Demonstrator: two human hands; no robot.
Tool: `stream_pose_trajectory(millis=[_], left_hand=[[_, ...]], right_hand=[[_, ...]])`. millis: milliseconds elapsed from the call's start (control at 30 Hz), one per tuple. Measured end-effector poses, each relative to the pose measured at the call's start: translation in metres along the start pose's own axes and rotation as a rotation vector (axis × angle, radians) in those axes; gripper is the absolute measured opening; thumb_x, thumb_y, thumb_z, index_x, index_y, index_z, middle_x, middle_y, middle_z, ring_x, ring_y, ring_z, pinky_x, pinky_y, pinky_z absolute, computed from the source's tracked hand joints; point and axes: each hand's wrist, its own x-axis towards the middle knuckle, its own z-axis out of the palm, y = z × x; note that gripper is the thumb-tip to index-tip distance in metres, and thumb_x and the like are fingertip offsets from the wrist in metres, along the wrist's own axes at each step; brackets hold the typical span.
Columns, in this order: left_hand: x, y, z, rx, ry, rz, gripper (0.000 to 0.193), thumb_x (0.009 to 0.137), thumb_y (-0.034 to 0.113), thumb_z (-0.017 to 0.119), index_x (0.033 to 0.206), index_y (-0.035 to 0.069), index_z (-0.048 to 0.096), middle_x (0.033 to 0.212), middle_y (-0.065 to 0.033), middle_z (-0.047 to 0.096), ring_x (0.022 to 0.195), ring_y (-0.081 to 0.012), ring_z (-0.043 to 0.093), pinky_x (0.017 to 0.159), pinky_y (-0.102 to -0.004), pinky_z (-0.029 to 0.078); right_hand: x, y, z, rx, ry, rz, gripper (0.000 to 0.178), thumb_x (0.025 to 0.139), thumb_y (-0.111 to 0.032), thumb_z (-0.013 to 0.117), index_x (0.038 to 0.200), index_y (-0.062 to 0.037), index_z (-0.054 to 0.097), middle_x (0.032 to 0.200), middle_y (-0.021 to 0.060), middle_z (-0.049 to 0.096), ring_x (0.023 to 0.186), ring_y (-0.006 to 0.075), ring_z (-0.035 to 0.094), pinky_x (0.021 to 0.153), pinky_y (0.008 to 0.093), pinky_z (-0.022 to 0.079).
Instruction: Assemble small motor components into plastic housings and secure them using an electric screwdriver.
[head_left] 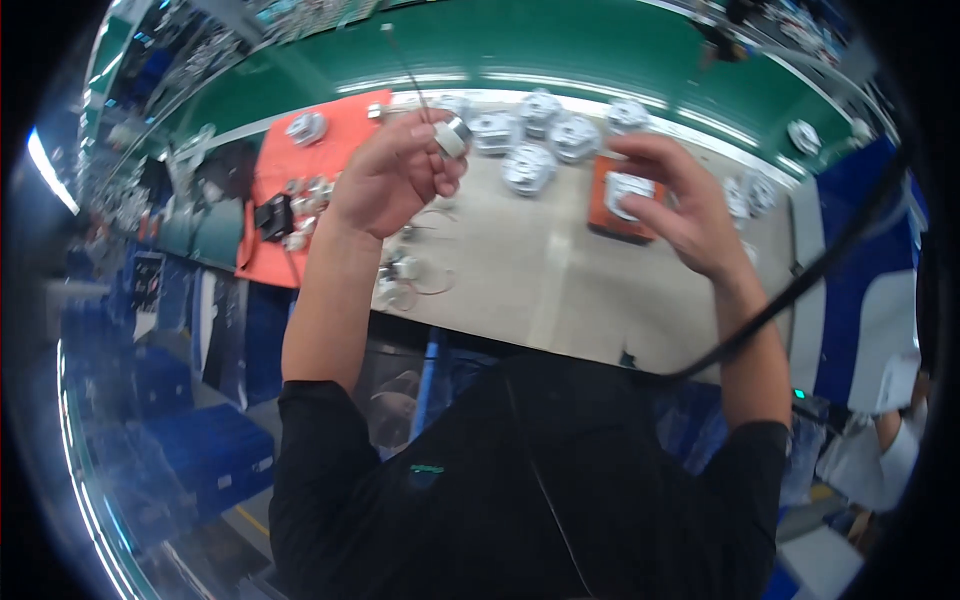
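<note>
My left hand [385,175] is raised over the left part of the workbench, its fingers pinching a small round motor [453,138] with a silver rim and a white body. A thin dark lead rises from it to a small white connector [387,28]. On the right, my right hand [685,205] is open, thumb and fingers apart around a white moulded housing [625,187]. That housing sits on an orange block [608,218]. The thumb overlaps the housing's edge; whether it touches, I cannot tell.
Several white housings [530,168] stand at the back of the workbench [520,280], with more [757,192] at the right. An orange mat [330,125] at the left holds small motors and a black object [273,217]. Wired motors [402,268] lie near the front. A black cable [800,283] crosses the right side.
</note>
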Motion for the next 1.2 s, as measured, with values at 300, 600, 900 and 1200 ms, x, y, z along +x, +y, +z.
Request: stream_pose_trajectory(millis=[300,600,900,1200], left_hand=[[0.058,-0.076,0.075,-0.047,-0.305,-0.288,0.039,0.090,0.026,0.065,0.117,0.000,0.056,0.093,-0.0080,0.064,0.081,-0.0165,0.061,0.069,-0.0309,0.049],[0.091,-0.099,0.054,0.531,-0.074,-0.048,0.054,0.089,0.033,0.072,0.128,-0.001,0.056,0.108,-0.0093,0.066,0.091,-0.0171,0.066,0.078,-0.0321,0.054],[0.097,-0.121,0.062,1.407,-0.155,0.126,0.047,0.078,0.025,0.079,0.119,0.008,0.064,0.109,-0.0139,0.061,0.105,-0.0326,0.062,0.087,-0.0422,0.051],[0.106,-0.129,0.051,1.342,-0.139,0.198,0.043,0.077,0.021,0.079,0.114,0.004,0.068,0.097,-0.0137,0.063,0.094,-0.0313,0.063,0.081,-0.0414,0.051]], right_hand=[[-0.005,0.002,-0.018,0.297,-0.133,0.120,0.040,0.087,-0.001,0.072,0.124,-0.0005,0.059,0.119,0.0088,0.063,0.109,0.0187,0.062,0.098,0.0362,0.050],[-0.010,0.017,-0.045,-0.249,0.124,0.216,0.030,0.083,-0.013,0.078,0.108,-0.0008,0.066,0.097,0.0033,0.069,0.084,0.0118,0.063,0.077,0.0268,0.053],[0.003,0.027,-0.029,-0.676,-0.050,0.214,0.026,0.080,-0.017,0.075,0.101,-0.0035,0.067,0.090,0.0116,0.069,0.078,0.0242,0.066,0.069,0.0344,0.052],[0.019,0.018,-0.029,-0.795,-0.245,0.208,0.025,0.080,-0.015,0.074,0.100,-0.0018,0.067,0.091,0.0138,0.068,0.078,0.0295,0.064,0.072,0.0386,0.052]])
